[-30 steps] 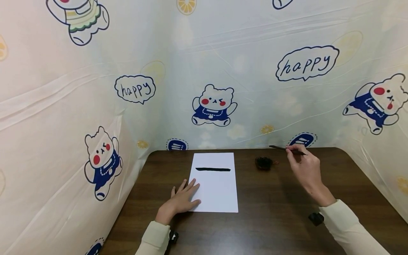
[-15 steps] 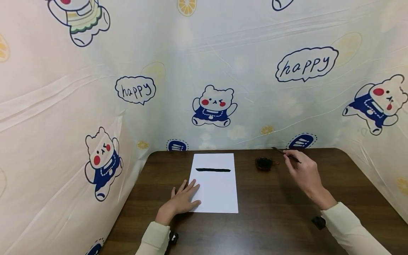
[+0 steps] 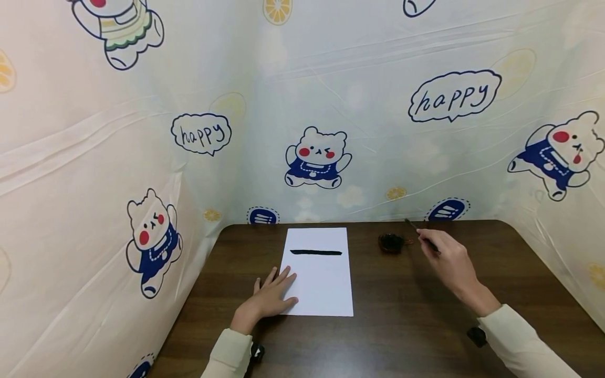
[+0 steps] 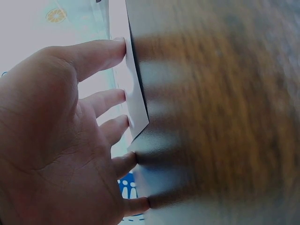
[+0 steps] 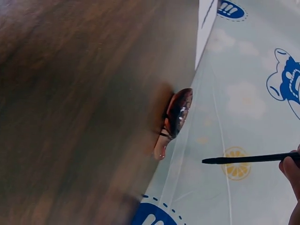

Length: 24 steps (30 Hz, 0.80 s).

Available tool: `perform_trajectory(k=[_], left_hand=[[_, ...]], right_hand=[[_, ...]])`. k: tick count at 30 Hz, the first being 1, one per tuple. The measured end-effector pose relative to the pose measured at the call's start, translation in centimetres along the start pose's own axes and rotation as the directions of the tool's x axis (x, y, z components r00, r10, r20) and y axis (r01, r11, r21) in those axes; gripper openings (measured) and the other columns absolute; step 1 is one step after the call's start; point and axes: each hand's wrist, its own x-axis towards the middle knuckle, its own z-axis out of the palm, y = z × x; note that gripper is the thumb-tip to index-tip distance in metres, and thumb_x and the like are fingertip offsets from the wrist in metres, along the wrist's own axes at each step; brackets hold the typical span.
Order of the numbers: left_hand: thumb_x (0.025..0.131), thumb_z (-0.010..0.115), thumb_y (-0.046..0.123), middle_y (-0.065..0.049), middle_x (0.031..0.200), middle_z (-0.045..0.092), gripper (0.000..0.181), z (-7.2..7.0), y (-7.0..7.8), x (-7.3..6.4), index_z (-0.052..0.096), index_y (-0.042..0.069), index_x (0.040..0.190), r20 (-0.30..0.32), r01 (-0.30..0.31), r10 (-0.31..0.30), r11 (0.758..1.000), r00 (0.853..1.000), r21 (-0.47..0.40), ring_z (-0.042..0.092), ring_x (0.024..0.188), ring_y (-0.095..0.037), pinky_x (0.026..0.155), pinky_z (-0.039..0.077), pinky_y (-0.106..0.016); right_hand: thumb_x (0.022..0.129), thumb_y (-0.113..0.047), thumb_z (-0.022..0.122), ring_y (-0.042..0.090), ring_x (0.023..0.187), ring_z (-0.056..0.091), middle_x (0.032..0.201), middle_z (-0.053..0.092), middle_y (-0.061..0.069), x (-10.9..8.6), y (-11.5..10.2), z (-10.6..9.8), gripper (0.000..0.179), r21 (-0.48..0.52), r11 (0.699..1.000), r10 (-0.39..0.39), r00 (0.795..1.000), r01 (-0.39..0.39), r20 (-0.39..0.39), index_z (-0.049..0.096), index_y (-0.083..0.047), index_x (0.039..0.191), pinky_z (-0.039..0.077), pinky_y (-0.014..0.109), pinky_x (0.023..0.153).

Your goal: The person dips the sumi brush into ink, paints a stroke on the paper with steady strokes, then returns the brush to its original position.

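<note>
A white sheet of paper lies on the table with one thick black horizontal stroke across its upper half. My left hand rests on the sheet's left edge, fingers spread; in the left wrist view the thumb and two fingertips touch the paper, the others the wood. My right hand pinches a slim black brush above the table, right of a small amber dish that holds something dark. One brush end points up toward the table's back edge. Fingers cover part of its shaft.
The dark wooden table has rounded back corners. A pale curtain printed with bears and oranges surrounds it at the back and sides. The dish's short handle points right, toward my right hand.
My right hand has moved a little left and nearer to me, and the brush has turned from nearly flat to a steeper slant. My left hand and the paper stay put.
</note>
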Motion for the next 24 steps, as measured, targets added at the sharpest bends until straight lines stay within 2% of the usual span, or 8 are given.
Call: perform_trajectory(k=[3,6,9,15,18,20,22,24], left_hand=[[0.102,0.061,0.057,-0.008,0.179,0.023,0.075,-0.1,0.0,-0.1,0.041,0.023,0.166,-0.010,-0.022,0.022,1.000,1.000,-0.011,0.008,0.165,-0.047,0.116,0.000,-0.088],[0.103,0.060,0.057,-0.008,0.179,0.022,0.075,-0.3,0.1,-0.2,0.040,0.022,0.166,-0.005,-0.031,0.031,0.999,1.000,-0.006,0.007,0.165,-0.047,0.116,0.000,-0.088],[0.102,0.062,0.055,-0.008,0.179,0.023,0.075,-0.4,0.2,-0.2,0.041,0.021,0.166,0.001,-0.023,0.023,1.000,1.000,0.001,0.008,0.165,-0.047,0.116,0.000,-0.088],[0.102,0.061,0.056,-0.009,0.179,0.024,0.075,-0.3,0.1,-0.3,0.042,0.022,0.165,-0.004,-0.019,0.019,1.000,1.000,0.002,0.009,0.165,-0.048,0.116,0.000,-0.088],[0.102,0.062,0.053,-0.010,0.179,0.024,0.074,-0.5,0.5,-0.4,0.042,0.021,0.165,0.002,-0.009,0.009,1.000,1.000,0.000,0.009,0.165,-0.048,0.117,0.000,-0.087],[0.103,0.063,0.049,-0.010,0.179,0.024,0.073,-0.7,0.8,-0.4,0.042,0.019,0.165,0.012,0.006,-0.006,1.000,1.000,0.003,0.009,0.165,-0.048,0.118,0.000,-0.087],[0.102,0.065,0.047,-0.010,0.179,0.023,0.073,-0.8,1.1,-0.5,0.042,0.018,0.165,0.021,0.018,-0.019,1.000,1.000,0.018,0.010,0.165,-0.047,0.119,0.001,-0.086],[0.102,0.065,0.047,-0.008,0.179,0.022,0.073,-0.9,1.2,-0.5,0.041,0.019,0.165,0.028,0.030,-0.031,0.999,0.999,0.032,0.010,0.166,-0.045,0.120,0.002,-0.085]], right_hand=[[0.113,-0.044,0.044,0.029,0.100,0.075,0.113,0.078,0.016,-0.3,0.1,0.1,0.054,-0.012,0.999,-0.030,1.000,0.030,0.011,0.076,0.000,0.112,0.047,0.007,0.101],[0.114,-0.044,0.042,0.030,0.102,0.075,0.115,0.078,0.015,-0.6,0.1,0.2,0.054,-0.028,0.997,-0.070,0.997,0.071,0.018,0.074,-0.001,0.107,0.058,0.024,0.093],[0.116,-0.041,0.040,0.030,0.103,0.075,0.115,0.078,0.015,-0.9,0.1,0.4,0.052,-0.046,0.990,-0.129,0.991,0.130,0.024,0.073,-0.002,0.103,0.058,0.042,0.083],[0.117,-0.023,0.035,0.033,0.106,0.074,0.118,0.076,0.017,-1.5,0.1,0.4,0.046,-0.084,0.960,-0.260,0.963,0.266,0.073,0.073,0.000,0.107,0.061,0.046,0.080],[0.111,-0.005,0.040,0.035,0.110,0.072,0.122,0.074,0.020,-1.8,0.4,0.2,0.033,-0.086,0.949,-0.291,0.947,0.304,0.134,0.072,0.002,0.114,0.062,0.047,0.077],[0.104,0.005,0.044,0.036,0.112,0.071,0.124,0.073,0.021,-2.1,0.6,0.1,0.031,-0.077,0.943,-0.309,0.936,0.325,0.167,0.072,0.002,0.117,0.062,0.047,0.075],[0.102,0.006,0.043,0.037,0.112,0.070,0.125,0.073,0.022,-2.3,0.7,0.1,0.034,-0.062,0.935,-0.335,0.925,0.350,0.178,0.072,0.002,0.119,0.062,0.047,0.072],[0.106,0.000,0.037,0.038,0.112,0.070,0.125,0.073,0.022,-2.4,0.9,0.1,0.037,-0.057,0.924,-0.362,0.914,0.377,0.184,0.072,0.002,0.119,0.062,0.046,0.068]])
